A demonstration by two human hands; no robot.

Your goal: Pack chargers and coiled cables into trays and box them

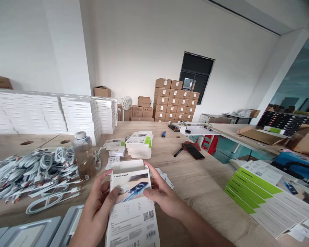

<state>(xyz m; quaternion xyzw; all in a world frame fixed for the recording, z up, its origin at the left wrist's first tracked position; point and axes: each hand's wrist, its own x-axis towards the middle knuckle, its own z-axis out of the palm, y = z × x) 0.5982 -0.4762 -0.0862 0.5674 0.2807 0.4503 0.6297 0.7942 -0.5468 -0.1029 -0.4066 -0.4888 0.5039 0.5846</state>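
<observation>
While holding the box (132,219) between left hand (99,200) and right hand (163,195), over the near tabletop (203,192), press lightly and evenly along both edges to avoid denting the likely thin, smooth printed card. Mind the raised white flap (127,166). To the left, coiled pale cables (38,171) and a clear, rounded bottle (83,157).

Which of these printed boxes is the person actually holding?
The printed white box between the left hand and right hand; the green-edged stack at right and the stack farther back touch neither hand.
</observation>
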